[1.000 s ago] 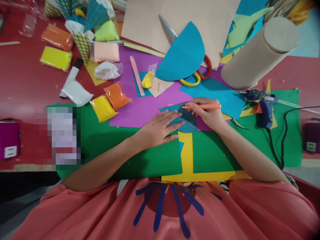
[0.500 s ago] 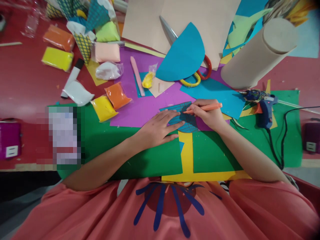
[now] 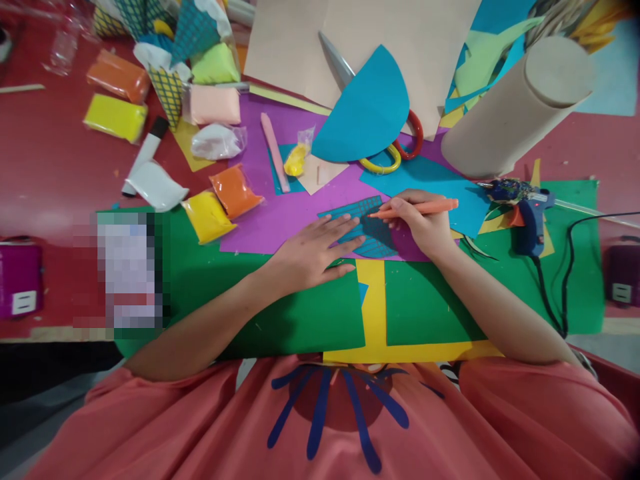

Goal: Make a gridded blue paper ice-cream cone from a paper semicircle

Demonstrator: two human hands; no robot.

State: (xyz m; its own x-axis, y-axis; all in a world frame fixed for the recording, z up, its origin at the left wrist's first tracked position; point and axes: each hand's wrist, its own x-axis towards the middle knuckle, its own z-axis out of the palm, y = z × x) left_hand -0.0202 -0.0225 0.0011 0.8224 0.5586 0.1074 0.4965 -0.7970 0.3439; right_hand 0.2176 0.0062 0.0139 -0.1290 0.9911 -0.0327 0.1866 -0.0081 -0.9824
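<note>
While the left hand (image 3: 310, 257) lies spread on gridded blue paper (image 3: 376, 235), right hand (image 3: 423, 225) pinching an orange pen (image 3: 436, 207)

dark-gridded blue paper (image 3: 377, 233), orange pen (image 3: 431, 206)

A broad, smooth red tabletop (image 3: 30, 180) spans the scene from left to right, with a soft sheen at the left. A narrow, pale edge strip (image 3: 75, 333) borders its near left side. Beyond that edge lies a dark, shadowed area (image 3: 45, 367); at the near right, a plain grey surface (image 3: 625, 345), blurred. The light is diffuse, the shadows soft.
</note>
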